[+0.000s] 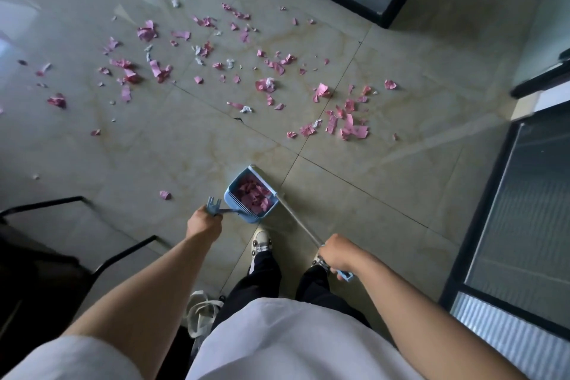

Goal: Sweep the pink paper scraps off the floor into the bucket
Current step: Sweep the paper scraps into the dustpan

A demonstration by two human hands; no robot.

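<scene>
Pink paper scraps (354, 129) lie strewn across the tiled floor (385, 225) ahead of me, too many to count properly: dozens at least, in a wide band from the far left to a denser patch on the right, with a handful of white crumpled bits (269, 81) mixed in. One lone pink scrap (165, 195) sits apart, near my left hand. A further heap of pink pieces fills my one blue dustpan (246, 194), which stands just ahead of my two shoes (261, 242).

My left hand (203, 222) has its fingers closed round the dustpan's blue handle, whose forked clip (213, 204) sticks up above the knuckles. My right hand (337, 253) is wrapped round the single broom handle (297, 219), a thin pale pole running from my fist up to the dustpan's right edge; the broom head is, I think, tucked behind the pan, but I can't make it out clearly.

I can't see a bucket. A pale bag (200, 311) lies by my left leg, and dark chair legs (123, 253) stand to the left.
</scene>
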